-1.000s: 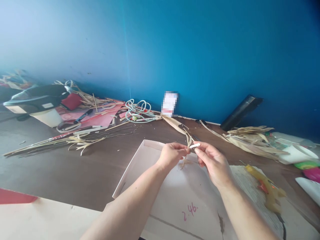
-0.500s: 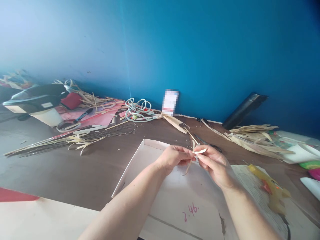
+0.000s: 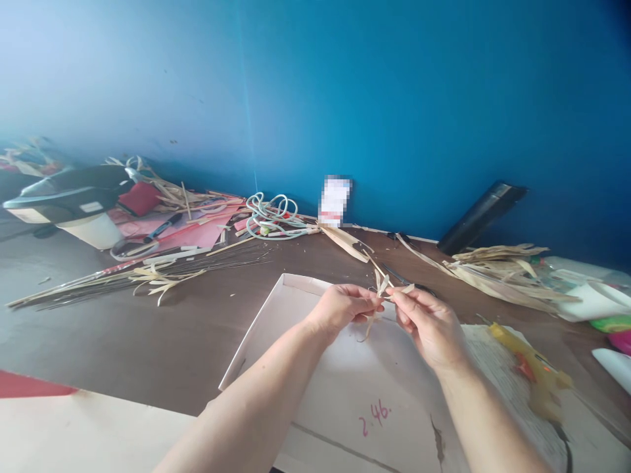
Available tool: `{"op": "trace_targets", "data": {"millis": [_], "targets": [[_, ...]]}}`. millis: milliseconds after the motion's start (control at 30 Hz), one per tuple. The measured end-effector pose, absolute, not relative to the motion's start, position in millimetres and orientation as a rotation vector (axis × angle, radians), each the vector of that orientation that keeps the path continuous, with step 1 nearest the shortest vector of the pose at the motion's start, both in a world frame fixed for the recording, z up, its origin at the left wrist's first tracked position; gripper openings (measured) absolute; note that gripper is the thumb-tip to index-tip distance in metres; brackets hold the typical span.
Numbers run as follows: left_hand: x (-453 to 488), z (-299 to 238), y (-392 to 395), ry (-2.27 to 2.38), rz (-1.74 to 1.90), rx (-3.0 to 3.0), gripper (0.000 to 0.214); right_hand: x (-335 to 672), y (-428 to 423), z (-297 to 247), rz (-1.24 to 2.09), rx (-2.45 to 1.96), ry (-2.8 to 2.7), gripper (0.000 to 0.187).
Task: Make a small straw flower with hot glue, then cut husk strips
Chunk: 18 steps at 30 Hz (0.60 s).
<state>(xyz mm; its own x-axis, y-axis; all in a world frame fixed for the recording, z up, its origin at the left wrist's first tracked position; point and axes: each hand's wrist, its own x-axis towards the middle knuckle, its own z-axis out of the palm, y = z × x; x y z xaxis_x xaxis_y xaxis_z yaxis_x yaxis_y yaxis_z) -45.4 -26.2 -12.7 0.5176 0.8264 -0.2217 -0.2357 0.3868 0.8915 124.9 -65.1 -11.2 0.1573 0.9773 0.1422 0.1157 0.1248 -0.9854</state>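
My left hand and my right hand meet above a shallow white cardboard box lid. Both pinch a small bundle of dried straw-coloured leaf strips. My left fingers are closed on the bundle's lower part, with loose ends hanging below them. My right thumb and forefinger pinch one pale strip that sticks out to the right. Pink handwriting marks the lid's floor near me.
A brown tabletop holds thin dark sticks, a coiled pale cord, pink paper, a black-and-white appliance, dried leaves, a yellow glue gun, a black tube against the blue wall.
My right hand has turned the pale strip from flat and pointing right to a lower angle against the bundle. Both hands stayed close together over the lid.
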Motion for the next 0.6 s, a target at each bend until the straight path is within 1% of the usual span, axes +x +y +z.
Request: {"op": "trace_targets", "data": {"millis": [233, 600], "targets": [[-43.2, -12.3, -25.2, 0.848, 0.813, 0.975, 0.037, 117.7, -64.2, -12.6, 0.93, -1.25, -1.11, 0.017], [-42.5, -13.6, -25.7, 0.86, 0.818, 1.057, 0.039, 116.6, -62.7, -15.2, 0.932, -1.264, -1.064, 0.016]]}}
